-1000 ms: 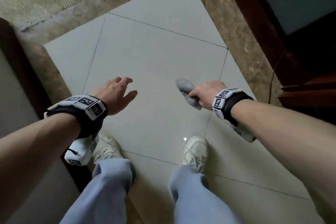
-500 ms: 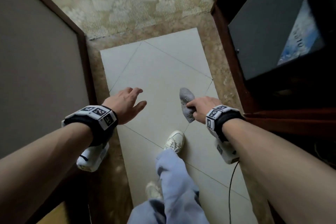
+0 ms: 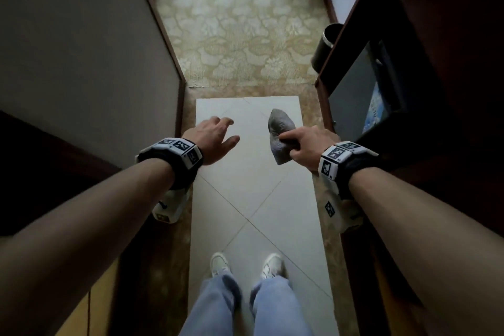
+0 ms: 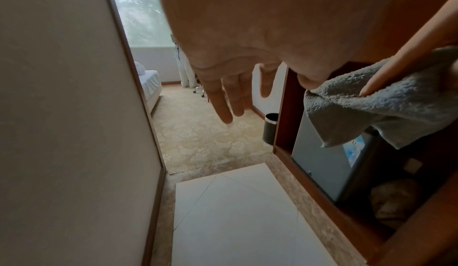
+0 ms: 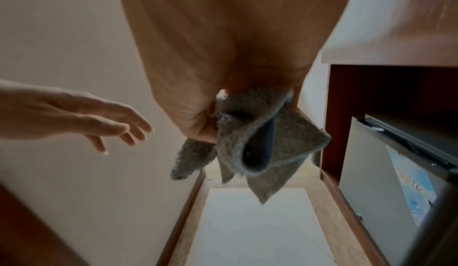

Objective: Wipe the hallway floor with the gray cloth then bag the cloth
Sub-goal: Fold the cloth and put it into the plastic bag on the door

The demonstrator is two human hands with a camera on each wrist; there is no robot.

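Centrally, the fingers (image 3: 290,137) of the right hand (image 3: 308,144) are curled round the gray cloth (image 3: 279,135), bunching it in the fist; loose corners of the cloth hang below the hand, clear of the floor, as the right wrist view shows. Fingers (image 3: 225,121) of the left hand (image 3: 215,138) are loosely spread and hold nothing, palm down, beside the cloth and apart from it. Both hands are held out over the hallway floor (image 3: 245,199), pale tiles with diagonal joints and a mottled brown border. Two white shoes (image 3: 219,263) stand on the tiles below light blue trousers. Ahead lies patterned beige carpet (image 3: 237,33). A plain wall (image 3: 81,63) runs on the left; on the right, a dark wooden cabinet (image 3: 425,22) encloses a gray mini fridge (image 3: 354,95), with a black bin (image 3: 324,46) beyond
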